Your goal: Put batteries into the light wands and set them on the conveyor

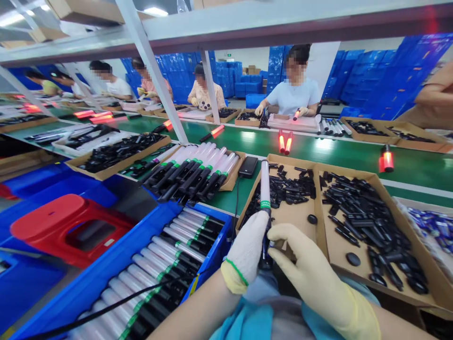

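My left hand [246,248], in a white knitted glove, is closed around the black handle of a light stick [265,186]. The stick stands nearly upright, its pale tube and green band above my fingers. Close beside the handle is my right hand [300,255] in a pale yellow glove. Its thumb and forefinger are bent toward each other in a pinch at the handle's side; what sits between them is too small to make out. Past my hands lies a cardboard tray [293,208] of small black plastic parts.
A second cardboard tray [341,255] of black parts adjoins on the right. Finished-looking sticks fill a blue crate [120,252] at left; more lie piled [198,170] behind it. A red stool [71,226] stands far left. Beyond, a green conveyor [247,141] carries glowing red lights; co-workers sit opposite.
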A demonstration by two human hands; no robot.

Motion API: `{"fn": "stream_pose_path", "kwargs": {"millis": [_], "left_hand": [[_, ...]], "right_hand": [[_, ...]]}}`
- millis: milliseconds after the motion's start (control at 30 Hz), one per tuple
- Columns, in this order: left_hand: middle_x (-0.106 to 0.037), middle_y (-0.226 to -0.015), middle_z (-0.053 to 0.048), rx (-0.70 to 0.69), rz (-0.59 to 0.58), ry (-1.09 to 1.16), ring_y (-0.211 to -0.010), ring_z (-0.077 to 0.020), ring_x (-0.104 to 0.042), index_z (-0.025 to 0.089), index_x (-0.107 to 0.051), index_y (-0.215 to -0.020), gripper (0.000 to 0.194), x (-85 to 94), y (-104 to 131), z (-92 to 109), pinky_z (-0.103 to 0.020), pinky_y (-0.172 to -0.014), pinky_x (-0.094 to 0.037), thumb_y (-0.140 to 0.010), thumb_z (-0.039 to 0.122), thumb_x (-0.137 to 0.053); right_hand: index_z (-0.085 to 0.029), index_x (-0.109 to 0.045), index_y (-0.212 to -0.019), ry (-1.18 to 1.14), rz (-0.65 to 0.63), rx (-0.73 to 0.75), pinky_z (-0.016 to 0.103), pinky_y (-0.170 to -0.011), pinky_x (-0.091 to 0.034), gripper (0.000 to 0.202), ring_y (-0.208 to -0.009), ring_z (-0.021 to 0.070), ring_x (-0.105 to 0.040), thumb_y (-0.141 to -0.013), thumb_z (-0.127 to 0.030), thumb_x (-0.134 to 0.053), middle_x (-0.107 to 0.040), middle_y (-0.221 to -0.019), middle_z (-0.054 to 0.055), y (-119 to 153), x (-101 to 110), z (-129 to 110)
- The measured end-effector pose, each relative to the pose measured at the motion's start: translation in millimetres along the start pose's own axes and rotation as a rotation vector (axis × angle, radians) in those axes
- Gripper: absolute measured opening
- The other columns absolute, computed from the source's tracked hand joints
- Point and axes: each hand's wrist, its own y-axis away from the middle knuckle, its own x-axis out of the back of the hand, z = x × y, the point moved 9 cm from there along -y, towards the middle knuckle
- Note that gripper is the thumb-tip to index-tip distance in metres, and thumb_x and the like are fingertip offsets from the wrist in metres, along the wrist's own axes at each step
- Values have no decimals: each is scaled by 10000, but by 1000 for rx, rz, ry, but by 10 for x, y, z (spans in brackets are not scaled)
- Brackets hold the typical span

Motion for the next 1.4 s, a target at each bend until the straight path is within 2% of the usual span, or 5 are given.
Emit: {"fn": "stream_pose_path", "kwargs": {"millis": [367, 800, 933, 1133, 1400], "left_hand": [[-700, -1241, -70, 40, 27, 115, -1311, -249, -534, 212, -729, -998, 257, -98, -1, -34, -327, -1119, -398, -744, 243, -742], [-754, -906, -69, 206, 73, 312, -892, -204, -712, 194, -711, -910, 165, -153, -35, -75, -246, -728, -562, -767, 261, -759], [-671, -682, -20, 268, 51, 316, -491, -114, -596, 172, -686, -970, 300, -211, -41, -80, -201, -435, -454, -812, 424, -718], [-623, -676, 1, 292, 43, 316, -466, -78, -555, 153, -654, -1061, 373, -279, -20, 12, -167, -402, -424, -865, 470, -642], [-615, -686, -6, 287, 44, 348, -470, -77, -534, 140, -638, -1082, 426, -250, 5, 28, -168, -402, -411, -835, 486, -671]], "right_hand": [[-219, -620, -949, -13, 24, -97, 259, -650, -525, 96, -703, 143, -628, -888, -147, -600, -662, -833, -7, -36, 39, 86], [-164, -653, -1167, 321, -138, 224, 419, -862, -540, 303, -1035, 250, -598, -982, -216, -418, -612, -1163, 133, 7, -51, -130], [-220, -595, -1313, 535, -168, 116, 381, -1030, -454, 401, -1280, 216, -511, -990, -237, -359, -536, -1408, 97, -260, 259, 468], [-126, -711, -866, 889, -261, -153, 534, -976, -370, 170, -918, 316, -670, -815, -126, -549, -719, -844, 162, -739, 561, 1687], [-224, -709, -973, 745, -513, -27, 347, -881, -449, 188, -850, 198, -671, -842, -190, -578, -730, -873, 36, -409, 103, 1678]]}}
